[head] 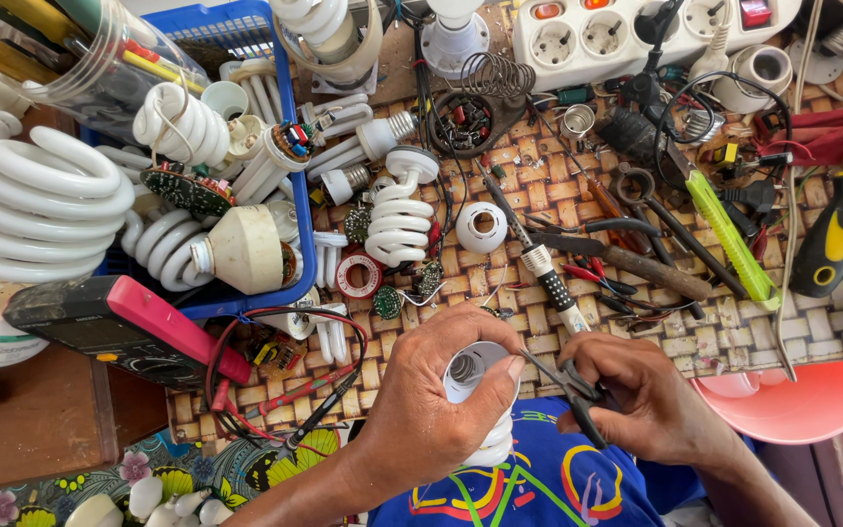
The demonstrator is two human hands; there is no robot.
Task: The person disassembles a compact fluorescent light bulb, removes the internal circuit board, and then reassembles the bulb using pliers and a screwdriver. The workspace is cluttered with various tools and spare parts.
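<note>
White spiral lamp bulb: a compact fluorescent bulb with a white plastic base, held near the person's body at the near middle of the scene, its open base end turned up toward the camera so the inside shows, coiled glass pointing down toward the lap.
Left hand: clenched round the bulb's base from the left, thumb lying along the rim on the right side; the grip seems meant to steady the opening for the tool.
Right hand: grasping the black handles of small pliers, just right of the bulb.
Pliers' tip: reaches left to the rim of the base, touching or almost touching it beside the left thumb; whether it grips anything I cannot tell.
Bulb to hands: inside the left hand, just left of the right hand, the tool bridging the two.
Table: covered by a woven brown mat, just beyond the hands.
Soldering iron: black and white grip, lying slantwise just far of the hands, within reach.
Red and black multimeter: to the left, red and black leads trailing toward the hands.
Blue plastic basket: far left, filled with more white spiral bulbs and green circuit boards.
White power strip: at the far edge.
Pink plastic bowl: near right, beside the right wrist.
</note>
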